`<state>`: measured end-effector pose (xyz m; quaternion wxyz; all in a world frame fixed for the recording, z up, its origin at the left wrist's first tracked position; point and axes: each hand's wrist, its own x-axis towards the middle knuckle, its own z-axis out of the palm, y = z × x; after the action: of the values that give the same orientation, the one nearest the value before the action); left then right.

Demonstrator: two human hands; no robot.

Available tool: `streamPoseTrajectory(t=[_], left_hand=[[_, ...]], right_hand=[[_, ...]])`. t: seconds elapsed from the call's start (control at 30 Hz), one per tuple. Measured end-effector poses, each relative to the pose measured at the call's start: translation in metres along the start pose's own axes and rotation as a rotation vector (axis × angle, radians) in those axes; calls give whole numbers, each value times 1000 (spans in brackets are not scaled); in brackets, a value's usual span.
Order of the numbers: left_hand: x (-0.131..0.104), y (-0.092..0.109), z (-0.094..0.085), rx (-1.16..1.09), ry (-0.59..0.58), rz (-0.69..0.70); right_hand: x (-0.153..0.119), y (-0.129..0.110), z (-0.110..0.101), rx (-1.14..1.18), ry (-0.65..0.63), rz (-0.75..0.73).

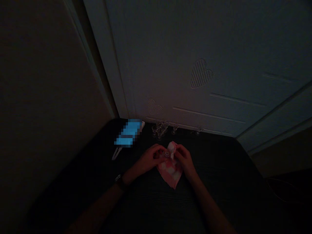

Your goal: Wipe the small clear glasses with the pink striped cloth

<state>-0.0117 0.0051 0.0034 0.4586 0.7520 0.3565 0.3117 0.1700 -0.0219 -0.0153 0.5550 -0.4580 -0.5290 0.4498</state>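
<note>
In the dim light my left hand [154, 156] is closed round a small clear glass [167, 153], whose round end shows between thumb and fingers. My right hand [184, 158] pinches a pink and white cloth [174, 177] close beside that glass. The cloth hangs down below both hands to a point, and one bunched corner stands up between them. Part of the glass is hidden by fingers and cloth. A watch [120, 181] is on my left wrist.
Several small stemmed glasses [159, 130] stand grouped at the back of the dark table [156, 201]. Another stands apart [174, 129], and one seems to lie tipped [198, 131]. A lit, blurred-out device [129, 132] with a strap is at left. A heart-patterned panel [170, 81] rises behind.
</note>
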Motion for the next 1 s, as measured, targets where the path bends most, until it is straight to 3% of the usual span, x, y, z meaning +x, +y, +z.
streamPoseTrajectory(t=[0.27,0.67,1.0], left_hand=[[0,2,8,49,70,16],[4,-4,4,-352,137,-161],[5,4,-1,-424,289,-170]], right_hand=[[-2,-3,0,-62,-12,2],[-4,-9,-1,16,-24,5],[-2,-3,-5,-7,49,-4]])
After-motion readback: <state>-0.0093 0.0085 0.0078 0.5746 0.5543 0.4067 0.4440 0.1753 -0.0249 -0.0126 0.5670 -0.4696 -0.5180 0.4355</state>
